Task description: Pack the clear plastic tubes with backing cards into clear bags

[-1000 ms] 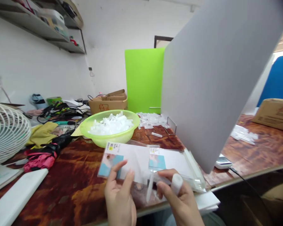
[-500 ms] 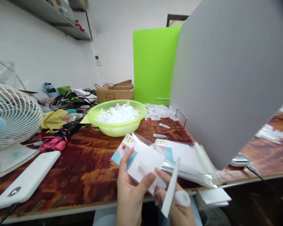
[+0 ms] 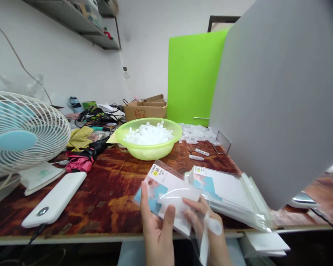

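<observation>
My left hand (image 3: 158,221) is closed on a clear plastic bag (image 3: 183,173), its thumb over the front. Inside the bag lies a white printed card (image 3: 169,184) with a blue patch and a yellow mark; glare and blur hide whether anything small sits against it. My right hand (image 3: 208,225) grips the near right end of the same bag, fingers bent against the plastic. A narrow white strip (image 3: 204,244) hangs at that end. Beside the right fingers is a rounded white piece (image 3: 215,226), too blurred to name. To the right lies a stack of similar bagged cards (image 3: 224,186).
A green bowl (image 3: 150,150) full of small white plastic tubes stands behind my hands, with more loose tubes (image 3: 197,133) beyond it. A grey partition (image 3: 269,103) rises on the right. On the left are a fan (image 3: 30,129) and a white corded device (image 3: 57,197).
The view has turned left, so things sit further right. My right hand has moved slightly against the bag, and the white strip hangs lower. Both hands keep hold of the bag.
</observation>
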The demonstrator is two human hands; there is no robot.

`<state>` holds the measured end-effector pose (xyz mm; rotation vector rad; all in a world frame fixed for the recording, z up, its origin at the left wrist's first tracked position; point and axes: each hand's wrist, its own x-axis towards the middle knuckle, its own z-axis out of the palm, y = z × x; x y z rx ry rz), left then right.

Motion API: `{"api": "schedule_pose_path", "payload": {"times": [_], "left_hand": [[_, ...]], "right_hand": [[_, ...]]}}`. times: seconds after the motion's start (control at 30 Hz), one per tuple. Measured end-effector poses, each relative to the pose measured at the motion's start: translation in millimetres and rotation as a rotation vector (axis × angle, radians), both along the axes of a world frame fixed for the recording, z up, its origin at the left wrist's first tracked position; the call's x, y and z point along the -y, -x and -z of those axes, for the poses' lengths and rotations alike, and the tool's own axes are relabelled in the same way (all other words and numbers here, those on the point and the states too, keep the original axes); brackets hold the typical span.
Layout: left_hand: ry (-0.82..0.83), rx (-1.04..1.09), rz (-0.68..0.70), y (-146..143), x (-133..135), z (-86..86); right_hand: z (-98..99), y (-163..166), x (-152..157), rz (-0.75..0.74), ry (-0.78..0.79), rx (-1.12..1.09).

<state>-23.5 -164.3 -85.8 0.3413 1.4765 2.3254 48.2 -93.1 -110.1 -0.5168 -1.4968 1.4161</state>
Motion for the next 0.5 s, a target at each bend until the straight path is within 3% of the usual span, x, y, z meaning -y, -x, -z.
{"api": "schedule_pose_path", "payload": {"times": [0.07,0.13,0.23,0.4,0.5], "left_hand": [[0.059,-0.071,-0.034,1,1,2.5],[0.11,-0.121,-0.035,4,3,3.2],[0.152,-0.166,-0.053,8,6,3.8],[0.158,-0.21,-0.079,9,6,11.5],[0.14,-0.145,-0.058,18,14,15.9]], "right_hand": [[2.3,6,3,-0.037,0.084,-0.011],[1.0,9,4,-0.218,0.187,0.017],[-3.1,12,4,-0.364,0.195,0.065],[-0.9,26,9,-0.316,0.171,0.075],[1.0,24,13,-0.048,0.106,0.074]]}}
